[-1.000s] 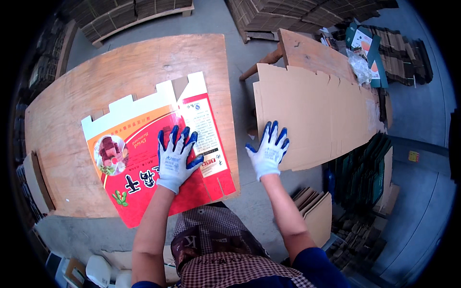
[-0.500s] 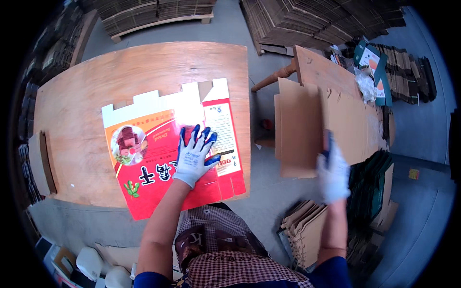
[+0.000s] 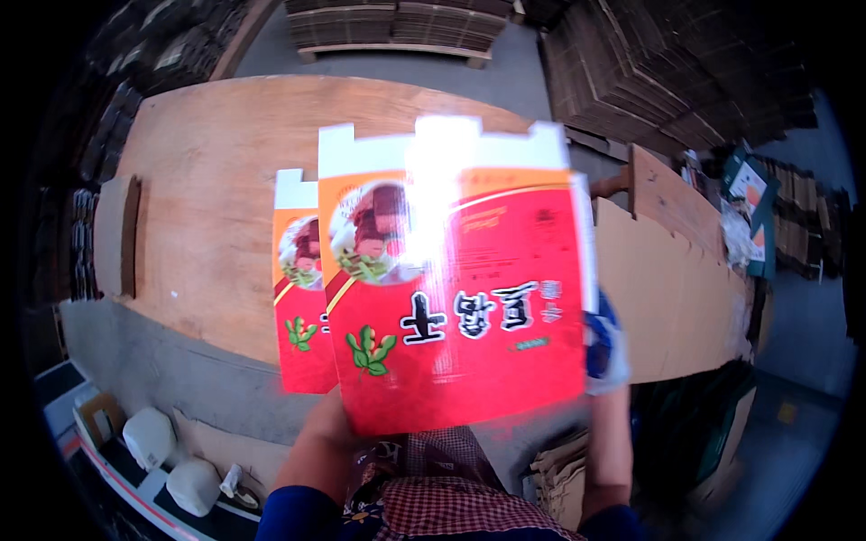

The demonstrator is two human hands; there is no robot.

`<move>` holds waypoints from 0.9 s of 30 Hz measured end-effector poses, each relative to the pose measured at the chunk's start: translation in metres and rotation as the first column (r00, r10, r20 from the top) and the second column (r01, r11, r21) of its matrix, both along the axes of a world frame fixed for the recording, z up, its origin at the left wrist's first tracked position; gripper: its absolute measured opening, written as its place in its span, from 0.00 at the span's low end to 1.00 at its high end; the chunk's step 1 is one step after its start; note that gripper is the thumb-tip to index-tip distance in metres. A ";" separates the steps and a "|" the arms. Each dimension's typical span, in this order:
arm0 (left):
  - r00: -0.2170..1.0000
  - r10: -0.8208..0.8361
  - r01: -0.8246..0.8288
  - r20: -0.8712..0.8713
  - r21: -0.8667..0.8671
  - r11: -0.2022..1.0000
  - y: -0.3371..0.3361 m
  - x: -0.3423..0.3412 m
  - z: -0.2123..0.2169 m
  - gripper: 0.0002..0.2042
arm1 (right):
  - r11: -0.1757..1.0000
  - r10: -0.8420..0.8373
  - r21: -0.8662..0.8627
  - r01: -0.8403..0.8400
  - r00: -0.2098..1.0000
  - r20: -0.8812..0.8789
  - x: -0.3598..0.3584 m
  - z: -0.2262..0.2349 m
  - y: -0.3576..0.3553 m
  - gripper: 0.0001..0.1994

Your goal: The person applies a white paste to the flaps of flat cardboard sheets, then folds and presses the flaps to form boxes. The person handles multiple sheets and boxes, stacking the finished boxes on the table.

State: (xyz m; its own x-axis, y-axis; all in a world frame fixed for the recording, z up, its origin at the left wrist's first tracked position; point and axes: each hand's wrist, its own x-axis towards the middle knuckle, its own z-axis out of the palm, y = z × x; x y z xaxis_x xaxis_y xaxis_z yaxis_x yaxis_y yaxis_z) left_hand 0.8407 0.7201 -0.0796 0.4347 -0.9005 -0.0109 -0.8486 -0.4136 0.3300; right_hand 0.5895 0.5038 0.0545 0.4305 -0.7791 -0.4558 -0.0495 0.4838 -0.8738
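Observation:
A flat red carton (image 3: 469, 361) with an orange band, a food picture and white flaps along its far edge is held up in front of me. My right hand (image 3: 606, 352), in a white glove with blue-coated fingers, is closed on its right edge. Behind and to the left, a second flat red carton (image 3: 298, 352) with the same print shows in part, on the wooden table (image 3: 207, 180). My left forearm reaches up under the raised carton, which hides my left hand and its fingers.
Brown cardboard (image 3: 663, 298) lies on a second table to the right, with clear plastic (image 3: 736, 236) behind it. A cardboard piece (image 3: 117, 236) stands at the table's left edge. Stacked flat cardboard (image 3: 392, 27) sits on a pallet beyond. White plastic containers (image 3: 149, 437) are at lower left.
My right hand has left the brown cardboard at the right and now holds a raised red carton over the first one. My left hand has gone out of sight behind it. The view has shifted.

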 end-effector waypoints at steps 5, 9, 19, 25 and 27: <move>0.981 0.192 -0.194 -0.033 -0.112 0.974 0.017 0.007 -0.006 0.28 | 0.937 0.083 0.313 -0.153 0.970 0.227 0.033 -0.099 0.021 0.33; 0.942 0.336 -0.326 0.017 -0.200 0.924 0.044 0.034 -0.009 0.24 | 0.921 0.123 0.328 -0.209 0.956 0.265 0.044 -0.091 0.027 0.34; 0.397 0.458 -0.851 -0.796 -0.132 0.509 0.149 0.113 0.016 0.19 | 0.975 0.048 0.207 -0.074 0.990 0.132 0.039 -0.108 0.088 0.30; 0.685 0.659 -0.711 -0.309 -0.087 0.698 0.145 0.108 -0.001 0.25 | 0.999 0.018 0.038 -0.012 0.987 -0.159 0.061 -0.128 0.147 0.29; 0.803 0.595 -0.582 0.047 -0.159 0.798 0.130 0.097 -0.009 0.27 | 0.996 0.082 -0.027 -0.085 0.990 -0.114 0.065 -0.125 0.142 0.29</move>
